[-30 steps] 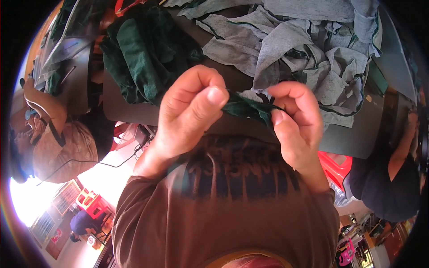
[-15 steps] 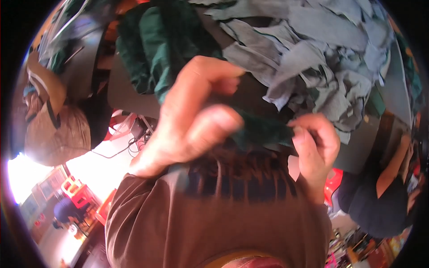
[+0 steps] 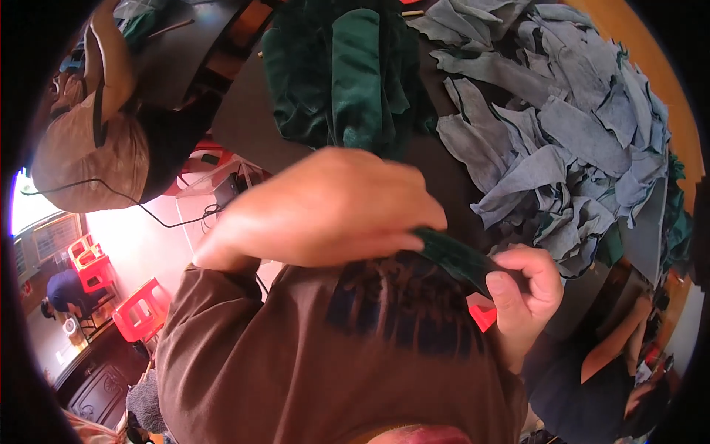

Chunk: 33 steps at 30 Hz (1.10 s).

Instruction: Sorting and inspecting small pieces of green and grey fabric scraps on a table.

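Observation:
A narrow strip of dark green velvet cloth (image 3: 457,259) stretches between my two hands, in front of my brown shirt. My right hand (image 3: 526,292) is closed, pinching the strip's right end between thumb and fingers. From the left, my left hand (image 3: 336,209) reaches over with its back upward, slightly smeared by motion; its fingertips close on the strip's left end. Just beyond my left hand a heap of green velvet cloth (image 3: 356,74) lies on the dark table (image 3: 248,122). Farther right spreads a big pile of grey-blue cloth pieces (image 3: 584,122), some with green edges.
A person in a tan top (image 3: 92,166) sits at the left beside another dark table. At the lower right is a person in dark clothing (image 3: 580,388). Red plastic stools (image 3: 142,309) stand on the floor at the left, and a black cable (image 3: 159,220) hangs nearby.
My left hand was open and apart from the strip; it has turned over and closed on the strip's left end. My right hand keeps its pinch. The whole view has shifted.

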{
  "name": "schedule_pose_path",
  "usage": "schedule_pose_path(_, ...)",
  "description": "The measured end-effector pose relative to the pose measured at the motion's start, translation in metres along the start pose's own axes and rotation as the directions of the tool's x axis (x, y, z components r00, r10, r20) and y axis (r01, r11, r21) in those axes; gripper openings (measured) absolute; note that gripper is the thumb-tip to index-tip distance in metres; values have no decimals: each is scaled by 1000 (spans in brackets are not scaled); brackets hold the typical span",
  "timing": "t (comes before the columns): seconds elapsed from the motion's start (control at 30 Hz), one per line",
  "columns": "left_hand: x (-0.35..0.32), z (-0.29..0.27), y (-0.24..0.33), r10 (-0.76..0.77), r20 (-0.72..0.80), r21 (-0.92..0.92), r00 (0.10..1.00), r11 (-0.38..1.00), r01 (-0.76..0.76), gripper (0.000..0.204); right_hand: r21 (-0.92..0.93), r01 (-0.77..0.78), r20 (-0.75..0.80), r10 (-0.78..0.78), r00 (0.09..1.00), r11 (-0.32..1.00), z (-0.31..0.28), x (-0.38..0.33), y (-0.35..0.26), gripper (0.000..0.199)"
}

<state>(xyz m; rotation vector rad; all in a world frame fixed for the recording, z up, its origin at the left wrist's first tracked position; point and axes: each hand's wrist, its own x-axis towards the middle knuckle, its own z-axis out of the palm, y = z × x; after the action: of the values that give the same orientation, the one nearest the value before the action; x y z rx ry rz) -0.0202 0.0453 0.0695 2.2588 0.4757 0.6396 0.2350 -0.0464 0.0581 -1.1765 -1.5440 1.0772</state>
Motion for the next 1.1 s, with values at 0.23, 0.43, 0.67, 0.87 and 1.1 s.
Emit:
schedule_pose_path(0.23,-10,-63,-22,-396,-518,-277,758,916,289,32,251,87,113,-118,987,964,74,70,-2,42)
schedule_pose_path(0.43,1,-68,-39,-97,-660,379,745,814,441,46,-229,173,219,-123,968,958,90,76,1,51)
schedule_pose_path(0.67,0,-1,-65,-256,-434,565,864,669,482,63,-173,173,314,-112,943,970,79,59,0,31)
schedule_pose_path(0.87,2,1,-78,-321,-379,597,868,631,495,58,-121,209,389,-147,909,970,59,38,2,21)
schedule_pose_path(1.1,16,-5,-41,-93,-497,630,862,645,433,49,156,280,347,-318,882,947,14,10,-10,23)
